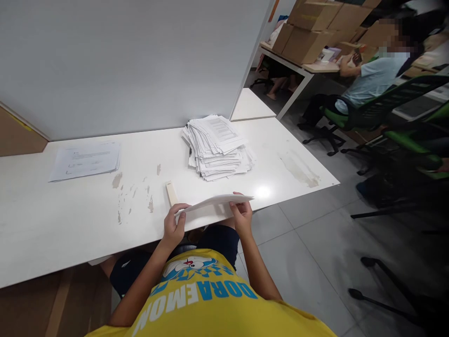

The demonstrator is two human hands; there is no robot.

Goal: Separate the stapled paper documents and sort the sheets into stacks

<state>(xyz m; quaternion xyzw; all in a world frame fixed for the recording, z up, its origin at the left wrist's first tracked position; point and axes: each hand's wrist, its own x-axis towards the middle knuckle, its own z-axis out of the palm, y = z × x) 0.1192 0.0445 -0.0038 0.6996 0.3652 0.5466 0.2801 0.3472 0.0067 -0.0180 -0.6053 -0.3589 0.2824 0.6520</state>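
Some white paper, a sheet or a thin sheaf, is held slightly bowed above the table's front edge. My left hand pinches its left end, thumb on the near side. At the right end my right hand grips it the same way, with fingers behind. Just beyond my left hand lies a cream-coloured flat bar, partly hidden by that hand. Farther back, a tall uneven stack of printed papers rests against the partition. A thin, neater pile of printed sheets lies at the left.
The white table has brown stains. A grey partition rises along its back. One cardboard box stands at the far left. To the right, a person sits at another desk with stacked boxes, near green chairs.
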